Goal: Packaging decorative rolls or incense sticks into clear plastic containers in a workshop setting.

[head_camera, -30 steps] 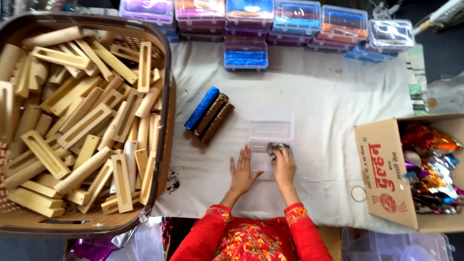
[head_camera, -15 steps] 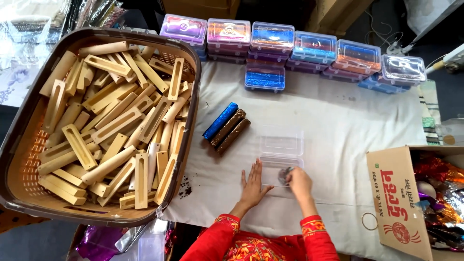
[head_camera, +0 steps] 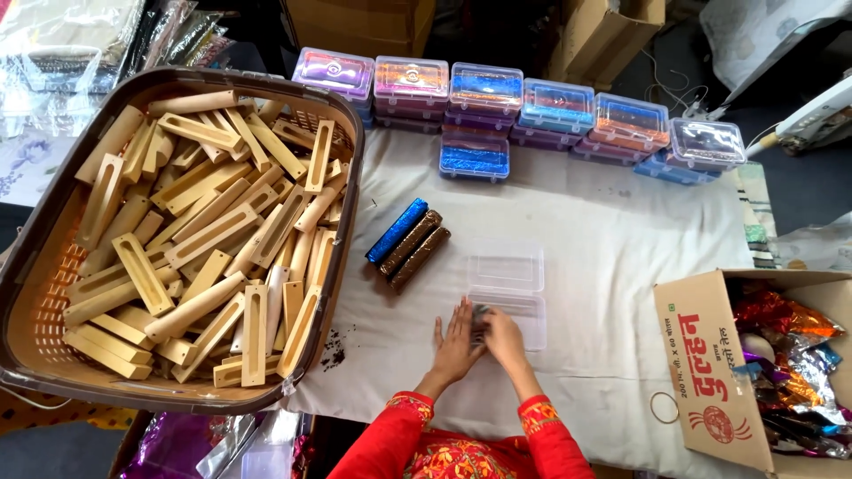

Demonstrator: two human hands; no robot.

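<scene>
Hands first: left hand (head_camera: 459,341) lies flat, fingers spread, beside the right hand (head_camera: 502,335), whose fingers curl around a small dark object (head_camera: 480,312) at the near edge of one open clear plastic box (head_camera: 508,288) on the white-covered worktop (head_camera: 577,222). Beyond lie three glittery bars (head_camera: 408,243) — one blue, two brown. Left, one basket (head_camera: 191,235) of wooden blocks; right, one cardboard carton (head_camera: 710,368). Farthest, seven boxes (head_camera: 524,111) show on top of the row. Since earlier, the hands have drawn closer together.
</scene>
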